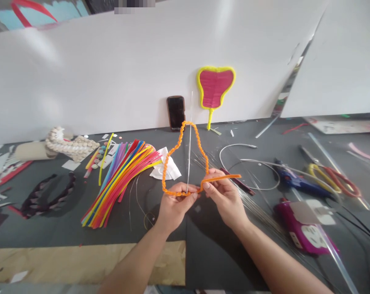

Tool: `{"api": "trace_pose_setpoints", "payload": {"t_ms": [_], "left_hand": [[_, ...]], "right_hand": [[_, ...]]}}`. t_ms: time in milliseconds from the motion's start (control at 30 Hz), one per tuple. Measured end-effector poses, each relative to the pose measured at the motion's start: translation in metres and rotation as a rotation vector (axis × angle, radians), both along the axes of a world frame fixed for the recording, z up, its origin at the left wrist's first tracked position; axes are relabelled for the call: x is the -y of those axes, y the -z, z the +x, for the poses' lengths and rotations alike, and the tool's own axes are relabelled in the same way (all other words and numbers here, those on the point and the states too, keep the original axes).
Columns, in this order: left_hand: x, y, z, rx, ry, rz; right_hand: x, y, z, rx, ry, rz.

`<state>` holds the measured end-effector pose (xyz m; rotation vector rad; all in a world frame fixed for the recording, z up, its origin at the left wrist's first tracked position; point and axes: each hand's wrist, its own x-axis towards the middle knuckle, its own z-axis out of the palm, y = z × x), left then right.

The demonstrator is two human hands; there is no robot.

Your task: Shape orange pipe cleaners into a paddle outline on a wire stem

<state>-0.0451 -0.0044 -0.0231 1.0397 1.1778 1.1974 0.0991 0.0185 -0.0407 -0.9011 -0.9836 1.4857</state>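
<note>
Both hands hold up a loop wrapped in orange pipe cleaner (165, 171), narrow at the far end and wide near me. A thin straight wire (189, 151) runs lengthwise through its middle. My left hand (175, 206) pinches the loop's near edge where the wire meets it. Beside it, my right hand (223, 198) pinches the orange pipe cleaner, whose loose straight end sticks out to the right. Behind the loop, a fan shape (217, 87) with a yellow fuzzy rim and dark pink filling leans on the white board.
Left lies a bundle of coloured pipe cleaners (120, 183), near a dark braided band (48, 196). A phone (176, 112) leans on the board. At right are a blue glue gun (301, 179), scissors (332, 175), a purple power strip (307, 228) and loose wires (264, 216).
</note>
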Motion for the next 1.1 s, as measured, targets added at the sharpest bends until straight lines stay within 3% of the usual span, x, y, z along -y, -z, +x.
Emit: {"api": "trace_pose_setpoints", "payload": {"t_ms": [100, 333, 567, 867, 1100], "left_hand": [[0.0016, 0.0013, 0.001, -0.015, 0.023, 0.01], [0.0055, 0.0051, 0.002, -0.097, 0.085, 0.12], [0.0061, 0.0006, 0.0053, -0.155, 0.107, 0.109], [0.0016, 0.0022, 0.0013, 0.302, 0.092, -0.139], [-0.0006, -0.0023, -0.0033, 0.585, 0.059, -0.222]], "right_hand": [[0.0007, -0.0041, -0.0019, 0.006, 0.077, 0.041], [-0.0039, -0.0079, -0.0013, -0.224, -0.1, -0.216], [-0.0025, -0.0099, -0.0001, -0.23, -0.09, -0.327], [-0.0028, -0.0087, 0.0014, -0.421, -0.276, -0.347], [-0.0031, -0.0087, 0.0055, -0.519, -0.403, -0.269]]}}
